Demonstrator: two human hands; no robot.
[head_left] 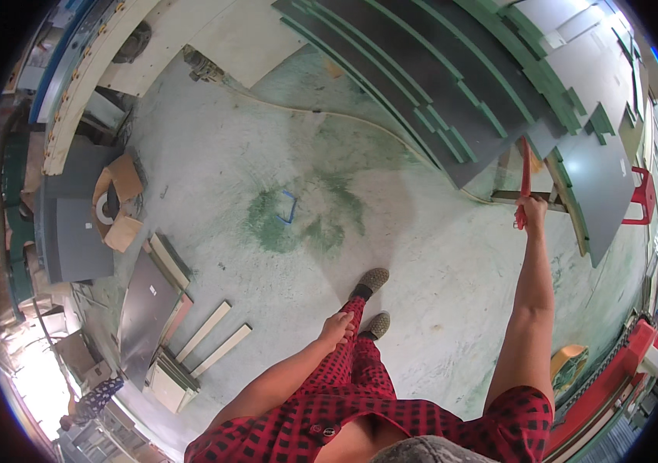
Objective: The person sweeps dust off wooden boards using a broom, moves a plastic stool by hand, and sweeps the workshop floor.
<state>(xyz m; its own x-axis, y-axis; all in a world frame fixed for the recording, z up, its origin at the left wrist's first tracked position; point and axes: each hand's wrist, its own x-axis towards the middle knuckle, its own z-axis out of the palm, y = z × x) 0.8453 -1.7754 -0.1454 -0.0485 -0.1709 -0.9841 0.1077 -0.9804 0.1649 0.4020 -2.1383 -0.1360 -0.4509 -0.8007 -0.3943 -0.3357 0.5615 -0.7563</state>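
"What's that in the right hand?"

"A long red thing, by the near corner of the panel stack. The fingers wrap round it; I can't tell whether its far end touches the panels."

"And the left hand?"

"Well left of the stack and nearer the person, against the checked trousers. Its fingers are curled; I can't tell if they pinch cloth."

"What worries you?"

"The stack's edges lie unevenly, so a hard knock from the red thing could shift a panel. The pale hose left of the stack could trip a shoe stepping that way."

"Any brands or writing?"

"None I can read. White labels on boards left and right of the stack are too small."
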